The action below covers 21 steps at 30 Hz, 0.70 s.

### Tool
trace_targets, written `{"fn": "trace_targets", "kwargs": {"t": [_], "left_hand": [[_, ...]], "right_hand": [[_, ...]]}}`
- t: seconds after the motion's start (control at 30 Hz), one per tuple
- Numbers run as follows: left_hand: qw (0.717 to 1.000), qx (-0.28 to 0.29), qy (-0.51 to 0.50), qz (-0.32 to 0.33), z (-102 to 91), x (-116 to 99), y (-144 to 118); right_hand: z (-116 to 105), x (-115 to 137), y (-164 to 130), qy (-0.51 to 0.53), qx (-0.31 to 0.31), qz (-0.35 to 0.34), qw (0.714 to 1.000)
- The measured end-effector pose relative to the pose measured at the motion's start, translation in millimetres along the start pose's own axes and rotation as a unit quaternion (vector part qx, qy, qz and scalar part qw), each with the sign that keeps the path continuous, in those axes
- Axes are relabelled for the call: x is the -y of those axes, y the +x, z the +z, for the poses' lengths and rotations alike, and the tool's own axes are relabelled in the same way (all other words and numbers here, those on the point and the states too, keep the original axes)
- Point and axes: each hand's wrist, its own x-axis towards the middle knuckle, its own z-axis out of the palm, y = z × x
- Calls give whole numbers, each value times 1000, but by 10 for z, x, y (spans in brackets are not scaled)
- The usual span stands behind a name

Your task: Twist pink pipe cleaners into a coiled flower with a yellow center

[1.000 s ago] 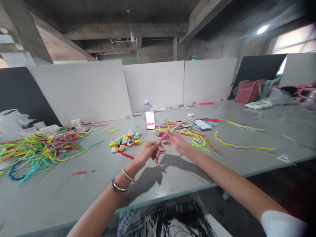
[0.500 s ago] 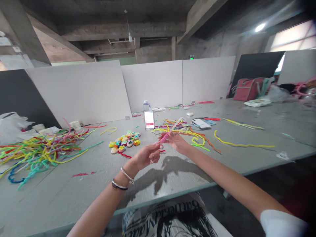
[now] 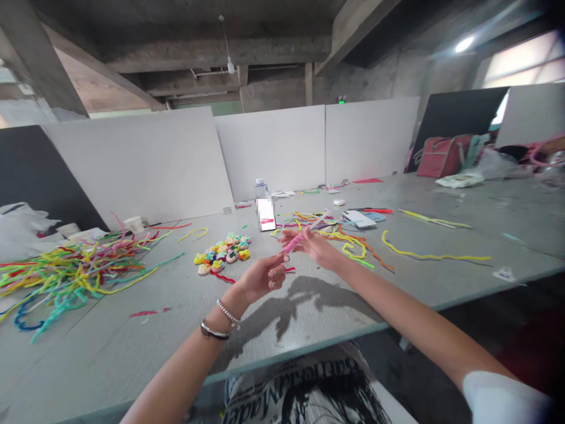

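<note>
Just below the middle of the frame, above the grey table [image 3: 132, 353], both hands work one pink pipe cleaner [image 3: 292, 243]. The right hand [image 3: 320, 250] has its fingers closed round the far end of a short pink coil and holds it off the table; a pale, straight length sticks out past it toward the upper right. The left hand [image 3: 262, 277] sits just beside and a little lower, fingers curled in near the coil's near end; whether it actually pinches the strand is blurred, so I cannot tell, though a red scrap [image 3: 289, 270] shows at its fingertips. This looks like the winding step, the coil being built turn by turn. The next move would seem to call for the right hand to keep the coil steady while the left feeds and wraps the free strand snugly against the last turn. Finished flowers [image 3: 223, 254] lie left of centre, loose cleaners [image 3: 70, 268] at the left edge, more of them [image 3: 348, 241] beyond the hands, a phone [image 3: 266, 214] above.
</note>
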Motion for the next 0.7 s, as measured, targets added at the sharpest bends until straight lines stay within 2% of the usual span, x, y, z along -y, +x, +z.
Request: {"fn": "trace_targets", "kwargs": {"t": [0.03, 0.07, 0.1, 0.13, 0.17, 0.2, 0.23, 0.27, 0.3, 0.33, 0.37, 0.4, 0.43, 0.5, 0.6, 0.7], "left_hand": [[1000, -7, -11, 5, -4, -5, 8], [1000, -15, -20, 10, -10, -10, 15], [999, -27, -28, 17, -17, -13, 22], [998, -39, -35, 24, -26, -15, 29], [997, -51, -40, 31, -38, -15, 35], [996, -63, -46, 38, -50, -14, 41], [995, -74, -51, 43, -63, -12, 48], [994, -83, -56, 46, -76, -9, 55], [993, -91, -62, 47, -88, -7, 63], [992, -97, -67, 47, -99, -4, 70], [991, -100, -73, 47, -108, -2, 76], [991, -100, -79, 48, -115, -1, 81], [990, -98, -83, 49, -122, 0, 84], [991, -91, -82, 56, -133, -2, 87], [991, -95, -70, 61, -146, -7, 82], [991, -108, -53, 60, -145, -6, 73]], "right_hand": [[-103, 51, 60, -26, 1, -6, 1000], [-247, 98, 126, -63, -35, -14, 997], [-431, 137, 189, -117, -109, -21, 987], [-649, 162, 237, -195, -205, -25, 959], [-893, 168, 261, -280, -302, -29, 911], [-1149, 153, 254, -352, -395, -22, 848], [-1406, 117, 214, -415, -462, 3, 784], [-1650, 63, 144, -472, -501, 44, 724], [-1871, -4, 51, -524, -512, 85, 675], [-2059, -78, -52, -563, -507, 131, 640], [-2212, -152, -155, -590, -486, 182, 618], [-2327, -220, -246, -599, -457, 243, 611], [-2408, -276, -316, -597, -442, 267, 614], [-2487, -350, -381, -617, -399, 274, 621], [-2490, -366, -338, -681, -324, 270, 599], [-2469, -306, -277, -699, -314, 258, 589]]}}
